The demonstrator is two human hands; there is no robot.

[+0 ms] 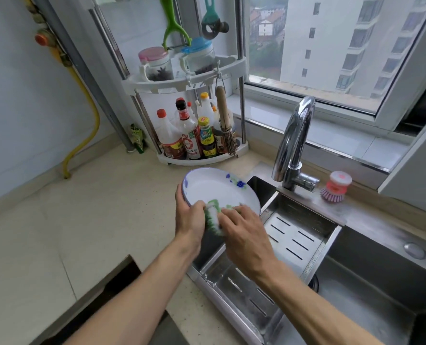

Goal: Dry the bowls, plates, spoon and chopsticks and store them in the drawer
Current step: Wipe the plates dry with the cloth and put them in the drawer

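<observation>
While the left hand [190, 221] grips the rim of the white plate [214, 189], tilted over the sink's [371, 290] left edge beside the tabletop [87, 220], the right hand [247, 235] presses a green-and-white cloth [213, 216] against it, fingers curled on the cloth.

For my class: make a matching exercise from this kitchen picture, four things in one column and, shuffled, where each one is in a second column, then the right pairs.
Things
1. plate
2. green cloth
3. pink dish brush
4. green peeler

Places
A. hanging above the jars on the corner rack
B. on the ledge to the right of the tap
C. gripped at its rim by the left hand
D. pressed on the plate under the right hand

Pairs: 1-C, 2-D, 3-B, 4-A
</observation>
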